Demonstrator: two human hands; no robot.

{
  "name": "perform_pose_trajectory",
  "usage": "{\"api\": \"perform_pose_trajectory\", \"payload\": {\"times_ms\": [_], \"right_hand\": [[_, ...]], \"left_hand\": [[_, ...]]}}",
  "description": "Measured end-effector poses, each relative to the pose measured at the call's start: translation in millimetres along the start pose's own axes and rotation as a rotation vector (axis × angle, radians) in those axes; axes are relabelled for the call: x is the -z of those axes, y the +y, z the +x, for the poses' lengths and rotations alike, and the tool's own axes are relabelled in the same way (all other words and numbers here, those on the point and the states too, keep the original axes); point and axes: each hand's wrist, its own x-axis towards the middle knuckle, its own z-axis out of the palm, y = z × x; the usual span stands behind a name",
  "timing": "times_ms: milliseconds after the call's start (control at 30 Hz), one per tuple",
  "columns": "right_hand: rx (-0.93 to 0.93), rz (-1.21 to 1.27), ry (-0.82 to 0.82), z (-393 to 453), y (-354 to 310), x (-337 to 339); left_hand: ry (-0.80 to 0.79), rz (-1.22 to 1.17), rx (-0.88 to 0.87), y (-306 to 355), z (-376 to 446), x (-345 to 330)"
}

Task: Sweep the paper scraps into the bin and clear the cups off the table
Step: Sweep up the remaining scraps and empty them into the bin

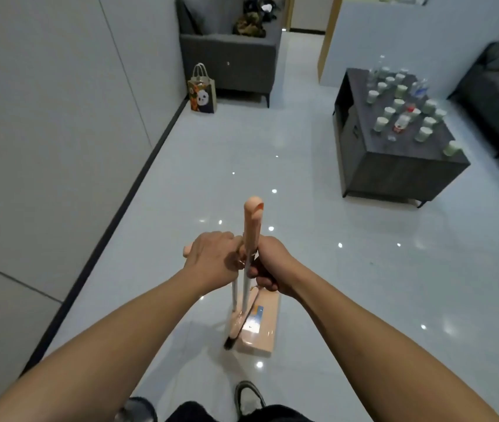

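Hands grip two upright handles: left hand [211, 254] closed round the dustpan [257, 327] handle, right hand [272, 266] round the broom [249, 248], bristles down on the floor [333, 300].

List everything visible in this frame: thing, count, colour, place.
broom: one, peach handle, held upright, centre
dustpan: one, peach, on floor below hands
paper cups: about twenty, pale green, on table
plastic bottles: a few, clear, among cups
coffee table: one, dark grey, right
sofa: one, grey, far wall
gift bag: one, panda print, beside sofa
shoe: one, dark, bottom
left hand: on a handle
right hand: gripping a handle
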Motion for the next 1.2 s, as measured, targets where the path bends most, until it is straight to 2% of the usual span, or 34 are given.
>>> {"api": "perform_pose_trajectory", "payload": {"times_ms": [167, 367, 567, 733, 900, 1100, 1200], "right_hand": [[-0.024, 0.066, 0.136, 9.6, -2.6, 15.5], [-0.078, 0.24, 0.366, 11.0, -5.6, 24.4], [-0.167, 0.448, 0.542, 6.2, 2.2, 27.6], [-0.224, 0.692, 0.665, 2.9, 30.9, 36.4], [-0.215, 0.802, 0.751, 12.3, 49.3, 64.7], [-0.247, 0.833, 0.948, 43.4, 81.8, 164.8], [-0.343, 0.844, 0.988, 74.4, 110.4, 238.5]], "left_hand": [[-0.074, -0.036, -0.246, -3.4, 45.7, -9.1], [-0.048, -0.008, -0.538, 4.7, 85.9, -8.4], [-0.063, 0.095, -0.697, 13.3, 114.3, -17.1], [-0.075, 0.086, -0.635, 12.9, 149.5, -30.6], [-0.046, -0.071, -0.463, 25.6, 202.0, -40.9], [-0.022, -0.088, -0.382, 59.4, 288.2, -71.8], [-0.05, -0.129, -0.324, 88.5, 343.3, -93.7]]}}
